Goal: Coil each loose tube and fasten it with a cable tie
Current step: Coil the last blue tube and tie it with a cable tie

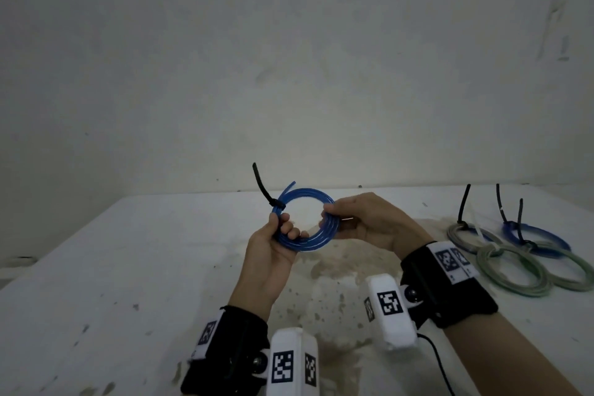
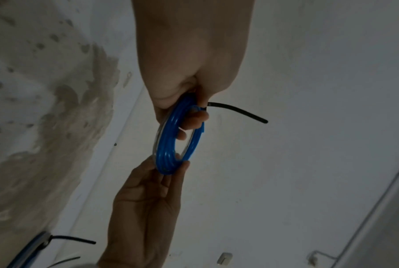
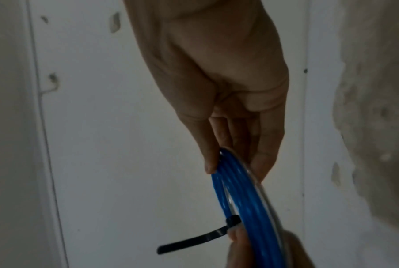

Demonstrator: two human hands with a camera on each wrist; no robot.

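Observation:
A blue tube coil (image 1: 308, 199) is held up above the white table (image 1: 128, 267) between both hands. A black cable tie (image 1: 262, 185) is fastened round its upper left, its tail sticking up. My left hand (image 1: 283, 231) grips the coil's left side just below the tie, fingers curled through the ring. My right hand (image 1: 334, 215) pinches the coil's right side between thumb and fingers. The left wrist view shows the blue tube coil (image 2: 170, 137) edge-on with the cable tie (image 2: 237, 111) jutting right. In the right wrist view the blue tube coil (image 3: 242, 199) runs down from my right hand (image 3: 235, 163) to the cable tie (image 3: 200, 239).
At the right of the table lie several tied coils: a grey one (image 1: 463, 235), a blue one (image 1: 546, 236) and two pale green ones (image 1: 511, 270), each with a black tie tail standing up. A stained patch (image 1: 337, 267) marks the table's middle. A plain wall stands behind.

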